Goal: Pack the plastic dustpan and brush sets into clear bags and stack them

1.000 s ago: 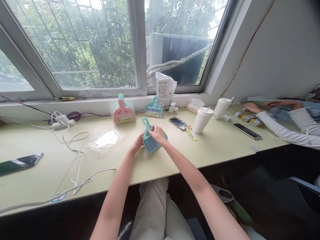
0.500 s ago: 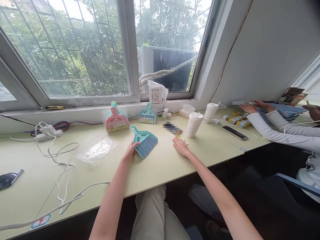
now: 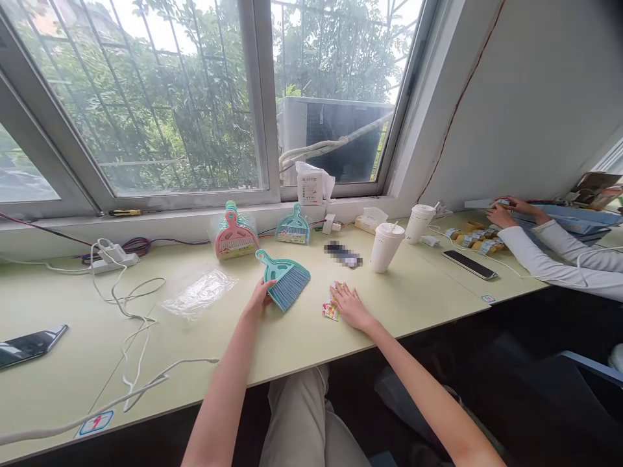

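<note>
My left hand (image 3: pixel 260 296) grips the left edge of a teal dustpan (image 3: pixel 275 268) with a blue-bristled brush (image 3: pixel 290 287) set in it, its handle tilted up and left. Flat on the table, fingers apart, my right hand (image 3: pixel 351 306) rests over a small colourful printed card (image 3: pixel 330 311), which shows partly at the left of the fingers. Behind stand a stack of dustpans with a pink one (image 3: pixel 233 237) in front and a wrapped teal set (image 3: pixel 293 227). A clear plastic bag (image 3: pixel 200 293) lies to the left.
Two white cups (image 3: pixel 387 248) (image 3: pixel 419 224) stand right of a blurred dark item (image 3: pixel 343 254). A phone (image 3: pixel 470 264) lies farther right, near another person's sleeves (image 3: pixel 540 254). White cables (image 3: pixel 141 324), a power strip (image 3: pixel 115 261) and another phone (image 3: pixel 33 345) are at left.
My right hand has moved nearer, bringing the colourful card away from the blurred item. My left hand still holds the dustpan. The view has shifted slightly left.
</note>
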Tool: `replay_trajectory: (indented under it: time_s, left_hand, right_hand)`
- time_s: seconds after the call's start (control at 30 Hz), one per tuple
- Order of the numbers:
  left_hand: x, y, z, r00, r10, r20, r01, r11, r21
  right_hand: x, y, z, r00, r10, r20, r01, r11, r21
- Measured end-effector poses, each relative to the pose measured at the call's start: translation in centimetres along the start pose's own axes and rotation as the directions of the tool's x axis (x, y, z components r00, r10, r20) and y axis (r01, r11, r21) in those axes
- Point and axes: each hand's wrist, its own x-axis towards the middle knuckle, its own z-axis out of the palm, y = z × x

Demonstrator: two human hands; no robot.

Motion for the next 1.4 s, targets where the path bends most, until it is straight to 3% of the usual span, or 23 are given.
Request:
replay_trajectory:
  time_s: [0.23, 0.4, 0.5, 0.6, 0.7, 0.8, 0.83, 0.9, 0.97, 1.03, 1.4]
  left_hand:
    - [0.4, -0.5, -0.4, 1.0, -0.009, -0.013, 0.008, 1.0, -0.022]
    - [0.2, -0.4, -0.1, 1.0, 0.001, -0.02, -0.002, 0.997, -0.074]
    - [0.0, -0.3, 0.0, 0.999, 0.029, -0.042, -0.034, 0.99, -0.135]
    - [-0.1, -0.3, -0.4, 0.996, 0.075, -0.043, -0.082, 0.975, -0.205]
    - [-0.1, -0.2, -0.8, 0.99, 0.13, -0.055, -0.14, 0.954, -0.266]
    - [-0.1, -0.1, -1.0, 0.985, 0.16, -0.064, -0.172, 0.925, -0.339]
    - [0.0, 0.0, -1.0, 0.986, 0.158, -0.06, -0.169, 0.915, -0.366]
    - [0.1, 0.0, -1.2, 0.989, 0.135, -0.053, -0.145, 0.907, -0.396]
    - [0.2, -0.1, -1.3, 0.993, 0.107, -0.057, -0.121, 0.916, -0.383]
    - [0.5, -0.2, -1.3, 0.995, 0.081, -0.066, -0.099, 0.931, -0.352]
    - [1.0, -0.6, -0.9, 0.997, 0.067, 0.031, -0.056, 0.958, -0.282]
  right_hand:
    - [0.3, -0.4, 0.2, 0.98, -0.038, -0.198, 0.056, 0.995, 0.085]
    - [2.8, -1.1, -1.4, 0.942, 0.099, -0.319, 0.04, 0.915, 0.402]
    - [5.4, -2.6, -3.5, 0.873, 0.219, -0.436, 0.147, 0.735, 0.662]
    - [7.5, -5.6, -5.6, 0.785, 0.274, -0.556, 0.313, 0.598, 0.738]
    - [8.5, -9.5, -5.7, 0.699, 0.223, -0.679, 0.438, 0.617, 0.653]
    - [9.2, -12.9, -3.1, 0.647, -0.04, -0.762, 0.564, 0.698, 0.442]
    - [9.4, -13.7, -1.9, 0.655, -0.137, -0.743, 0.581, 0.72, 0.379]
    - [10.1, -14.6, 0.6, 0.732, -0.219, -0.645, 0.52, 0.792, 0.32]
    - [10.6, -14.7, 2.4, 0.826, -0.206, -0.524, 0.402, 0.867, 0.293]
    - [10.9, -14.4, 3.3, 0.872, -0.19, -0.452, 0.333, 0.906, 0.261]
    - [9.9, -13.7, 1.9, 0.833, -0.053, -0.551, 0.286, 0.893, 0.346]
